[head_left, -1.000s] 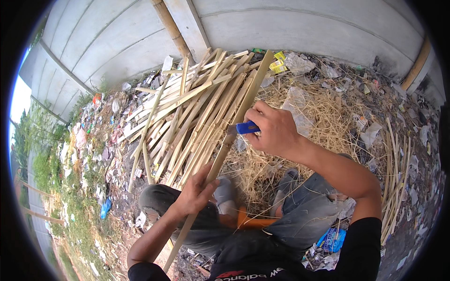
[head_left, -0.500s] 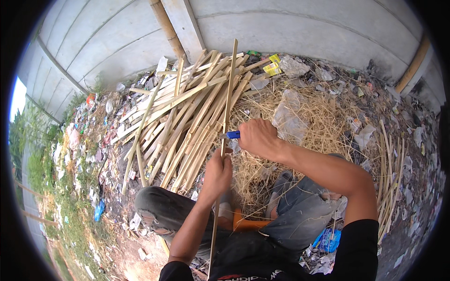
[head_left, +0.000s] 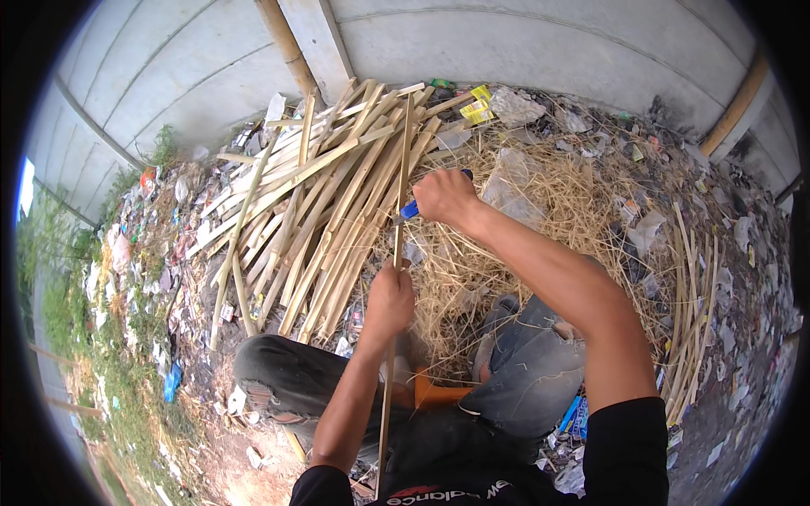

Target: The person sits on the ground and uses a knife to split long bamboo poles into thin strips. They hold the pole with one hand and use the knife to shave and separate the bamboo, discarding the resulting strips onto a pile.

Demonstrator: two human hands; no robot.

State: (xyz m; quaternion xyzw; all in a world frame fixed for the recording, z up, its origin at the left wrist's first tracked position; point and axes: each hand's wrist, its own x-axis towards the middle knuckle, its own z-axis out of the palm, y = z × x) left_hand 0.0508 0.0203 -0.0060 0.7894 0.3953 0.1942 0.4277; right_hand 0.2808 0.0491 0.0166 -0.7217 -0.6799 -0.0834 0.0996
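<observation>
A long, thin bamboo strip (head_left: 402,179) runs nearly upright from my lap to beyond both hands. My left hand (head_left: 390,300) is closed around its middle. Above it, my right hand (head_left: 446,196) grips a blue utility knife (head_left: 409,210), whose blade lies against the strip a short way above the left fist. Behind the strip spreads a heap of split bamboo strips (head_left: 337,202). Beside my right hand and below it lies a mat of fine bamboo shavings (head_left: 574,219).
More thin strips (head_left: 693,312) lie at the right. Something orange (head_left: 439,396) sits between my legs. A grey panel wall (head_left: 506,42) with bamboo poles (head_left: 289,46) closes off the far side. Scattered litter and a blue wrapper (head_left: 576,415) cover the ground; weeds (head_left: 67,295) grow at left.
My right hand and the knife have moved up along the strip, and the knife has tilted. The left hand keeps its hold. The whole view has shifted slightly.
</observation>
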